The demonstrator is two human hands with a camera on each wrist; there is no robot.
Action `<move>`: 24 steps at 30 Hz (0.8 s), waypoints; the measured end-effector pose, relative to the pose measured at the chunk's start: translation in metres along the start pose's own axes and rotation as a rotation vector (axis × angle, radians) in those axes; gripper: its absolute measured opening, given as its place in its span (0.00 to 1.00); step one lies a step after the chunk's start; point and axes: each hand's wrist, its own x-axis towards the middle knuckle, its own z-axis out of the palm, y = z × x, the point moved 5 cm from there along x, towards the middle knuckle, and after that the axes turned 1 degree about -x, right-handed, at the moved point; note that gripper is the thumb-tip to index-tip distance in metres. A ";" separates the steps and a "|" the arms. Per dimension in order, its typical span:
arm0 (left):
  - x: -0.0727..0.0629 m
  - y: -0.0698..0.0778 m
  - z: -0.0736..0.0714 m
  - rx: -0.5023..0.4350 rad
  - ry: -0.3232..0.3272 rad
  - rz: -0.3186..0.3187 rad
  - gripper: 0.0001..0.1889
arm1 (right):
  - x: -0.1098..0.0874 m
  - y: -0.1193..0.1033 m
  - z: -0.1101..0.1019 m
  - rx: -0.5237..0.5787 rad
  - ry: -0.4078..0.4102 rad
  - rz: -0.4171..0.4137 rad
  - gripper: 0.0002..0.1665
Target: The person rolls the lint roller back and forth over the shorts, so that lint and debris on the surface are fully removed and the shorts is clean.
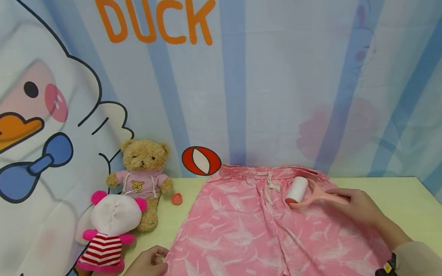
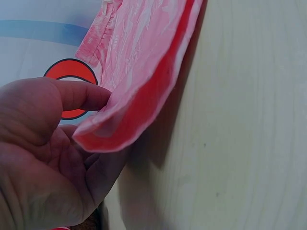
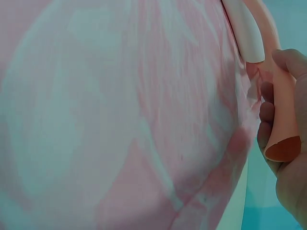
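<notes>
Pink shorts (image 1: 228, 236) with a pale fish print and a white drawstring lie spread on the table, waistband at the far side. My right hand (image 1: 358, 207) grips the peach handle of a lint roller (image 1: 298, 189), whose white roll rests against the shorts just below the waistband. In the right wrist view, fingers curl round that handle (image 3: 284, 110). At the near left, my left hand (image 1: 147, 267) pinches the edge of a leg opening (image 2: 120, 129) between thumb and fingers, lifting it slightly off the tabletop.
A teddy bear (image 1: 139, 173) in a pink hoodie sits at the back left, a plush toy (image 1: 107, 244) in a striped dress before it. A small orange-red piece (image 1: 177, 199) lies beside the bear. A printed curtain (image 1: 270, 74) hangs behind the pale table (image 1: 406, 202).
</notes>
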 end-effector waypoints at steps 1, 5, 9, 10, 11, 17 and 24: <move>0.000 0.000 0.000 -0.003 0.001 -0.004 0.16 | 0.002 -0.002 0.002 0.001 0.002 -0.001 0.29; 0.000 0.002 0.000 0.014 0.002 0.000 0.16 | 0.007 -0.007 0.010 0.003 0.016 -0.001 0.30; -0.001 0.003 -0.001 0.018 -0.002 0.011 0.16 | 0.009 -0.011 0.014 0.016 0.045 0.004 0.29; -0.001 0.004 -0.001 0.019 -0.004 0.014 0.16 | 0.009 -0.013 0.015 0.025 0.049 0.006 0.30; -0.001 0.004 -0.001 0.017 -0.005 0.013 0.16 | 0.009 -0.014 0.015 0.033 0.058 0.010 0.30; 0.000 0.002 -0.001 0.020 -0.004 0.011 0.16 | 0.005 -0.021 0.011 0.076 0.077 0.021 0.30; 0.000 0.001 -0.001 0.023 0.001 0.018 0.16 | -0.001 -0.045 0.002 0.111 0.034 -0.029 0.27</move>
